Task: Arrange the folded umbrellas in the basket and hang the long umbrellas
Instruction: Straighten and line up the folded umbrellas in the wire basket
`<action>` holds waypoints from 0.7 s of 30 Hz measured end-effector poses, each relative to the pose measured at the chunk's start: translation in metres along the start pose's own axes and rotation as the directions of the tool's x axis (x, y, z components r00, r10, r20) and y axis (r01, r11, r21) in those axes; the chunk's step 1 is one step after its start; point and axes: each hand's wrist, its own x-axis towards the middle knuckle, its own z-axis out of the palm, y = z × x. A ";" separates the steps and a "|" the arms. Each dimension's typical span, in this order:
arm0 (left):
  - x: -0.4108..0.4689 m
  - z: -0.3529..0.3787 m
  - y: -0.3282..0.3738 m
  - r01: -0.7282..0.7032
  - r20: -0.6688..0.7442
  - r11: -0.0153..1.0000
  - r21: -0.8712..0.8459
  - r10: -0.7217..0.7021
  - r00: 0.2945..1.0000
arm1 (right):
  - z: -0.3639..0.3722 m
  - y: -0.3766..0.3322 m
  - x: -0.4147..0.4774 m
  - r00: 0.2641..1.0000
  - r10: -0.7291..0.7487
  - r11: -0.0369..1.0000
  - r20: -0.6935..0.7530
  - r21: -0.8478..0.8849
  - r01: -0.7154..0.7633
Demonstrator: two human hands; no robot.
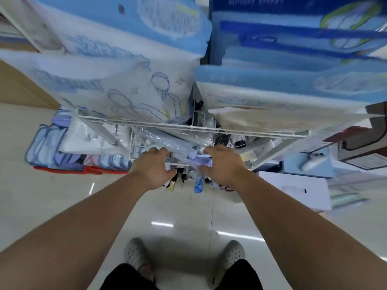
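**Two hands settle wrapped folded umbrellas into a white wire basket**

A pale blue folded umbrella (167, 143), sealed in clear plastic, lies slantwise on top of other wrapped umbrellas inside a white wire basket (134, 143) at the centre of the scene. The person's left hand (152, 168) curls over the basket's near rim, fingers closed on the near end of that umbrella. The right hand (222, 166) presses down just to the right of it, fingers bent around a bundle of wrapped umbrellas; exactly which one it holds cannot be told through the glare of the plastic.

To do this step well, the person would likely need to turn the slanted umbrella parallel to its neighbours and push it down below the rim, so nothing juts out.

A white rail (209, 128) crosses just beyond the hands, above the basket. Large blue and white packaged goods (117, 80) hang overhead at the far side, crowding the space above the basket and limiting how high anything can be lifted. Umbrella handles and straps (199, 185) dangle below the near rim. To the left, stacked blue-edged pouches (46, 145) sit on a red base on the floor; to the right stand boxes (297, 189). Grey perforated shoes (136, 254) show on the glossy floor nearest the viewer.
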 end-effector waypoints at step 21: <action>0.163 0.117 -0.068 -0.243 -0.708 0.961 0.133 0.264 0.655 | 0.088 0.029 0.170 0.757 -0.382 0.902 -0.530 -0.393 0.180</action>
